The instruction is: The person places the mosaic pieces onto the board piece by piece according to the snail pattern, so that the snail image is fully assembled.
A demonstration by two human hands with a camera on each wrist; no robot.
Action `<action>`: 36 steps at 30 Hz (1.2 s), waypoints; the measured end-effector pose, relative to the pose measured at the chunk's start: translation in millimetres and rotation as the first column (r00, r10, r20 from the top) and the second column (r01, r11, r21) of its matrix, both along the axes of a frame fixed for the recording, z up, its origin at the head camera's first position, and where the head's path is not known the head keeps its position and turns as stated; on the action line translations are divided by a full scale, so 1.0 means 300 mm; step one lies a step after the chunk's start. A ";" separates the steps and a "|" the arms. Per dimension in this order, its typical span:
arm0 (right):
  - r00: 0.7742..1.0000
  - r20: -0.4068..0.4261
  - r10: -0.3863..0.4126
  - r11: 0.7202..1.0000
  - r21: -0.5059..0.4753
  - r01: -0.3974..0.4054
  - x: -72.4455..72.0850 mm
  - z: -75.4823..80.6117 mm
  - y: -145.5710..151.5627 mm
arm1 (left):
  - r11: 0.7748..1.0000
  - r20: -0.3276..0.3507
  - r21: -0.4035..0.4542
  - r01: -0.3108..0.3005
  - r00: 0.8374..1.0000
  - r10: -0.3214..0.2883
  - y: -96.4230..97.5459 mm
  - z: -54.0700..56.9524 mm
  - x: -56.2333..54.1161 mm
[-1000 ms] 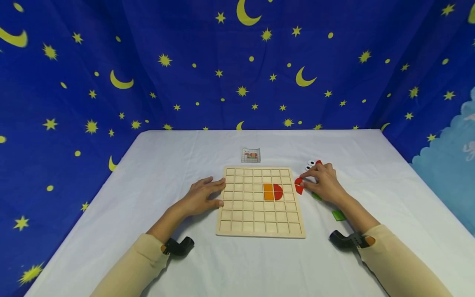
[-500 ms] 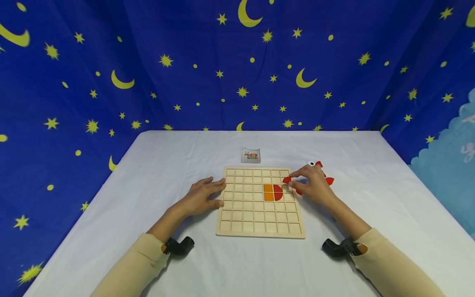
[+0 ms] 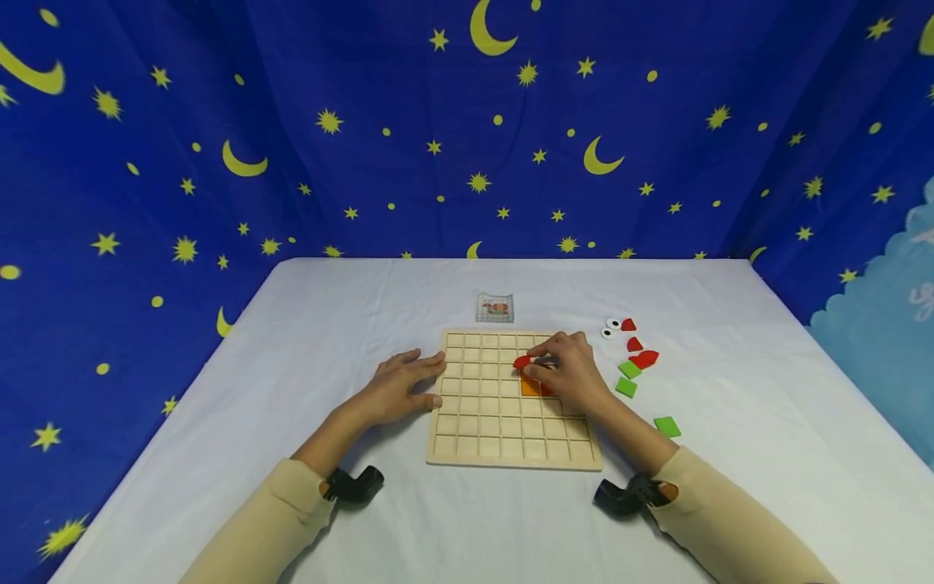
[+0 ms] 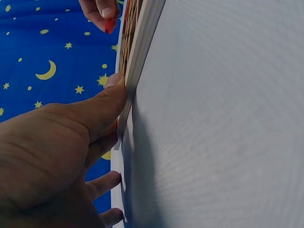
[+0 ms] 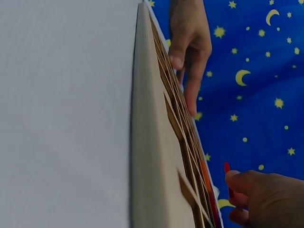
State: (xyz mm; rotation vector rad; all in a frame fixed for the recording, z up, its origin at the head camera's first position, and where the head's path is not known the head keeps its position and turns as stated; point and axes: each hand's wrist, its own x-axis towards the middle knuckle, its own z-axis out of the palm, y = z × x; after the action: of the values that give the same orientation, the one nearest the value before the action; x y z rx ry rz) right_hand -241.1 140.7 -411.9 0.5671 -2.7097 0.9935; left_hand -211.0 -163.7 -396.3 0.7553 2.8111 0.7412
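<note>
In the head view, my right hand [image 3: 571,375] is over the wooden grid board [image 3: 477,425], pinching a red quarter-circle tile [image 3: 521,362] between thumb and fingers. The tile is held above the squares, close to an orange square tile [image 3: 530,388] set in the board. Part of a red tile [image 3: 547,390] shows beside the orange one; the hand hides the rest. My left hand [image 3: 401,385] touches the board's left edge, its fingers fairly straight. In the left wrist view, its thumb [image 4: 107,102] lies against the rim. The right wrist view shows the red tile [image 5: 227,167] at the right fingertips.
Right of the board lie green tiles [image 3: 626,387], red tiles [image 3: 645,358] and two round eye tiles [image 3: 614,324]. A small picture card [image 3: 495,307] sits behind the board. A white cloth [image 3: 350,300] covers the table, with a starry blue curtain [image 3: 379,97] behind.
My right hand has picked up the red tile from beside the board's right edge and carried it left over the grid. My left hand has stayed at the left edge.
</note>
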 end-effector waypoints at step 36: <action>0.992 -0.115 0.046 0.995 0.088 -0.036 0.003 -0.033 -0.053 | 1.000 -0.024 -0.007 0.004 1.000 -0.005 -0.002 -0.009 -0.003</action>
State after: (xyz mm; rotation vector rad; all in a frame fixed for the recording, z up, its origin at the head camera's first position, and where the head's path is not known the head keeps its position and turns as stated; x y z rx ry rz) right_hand -240.2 124.9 -421.9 0.6776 -2.6565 0.8294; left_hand -212.0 -164.2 -398.9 0.7741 2.8307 0.7255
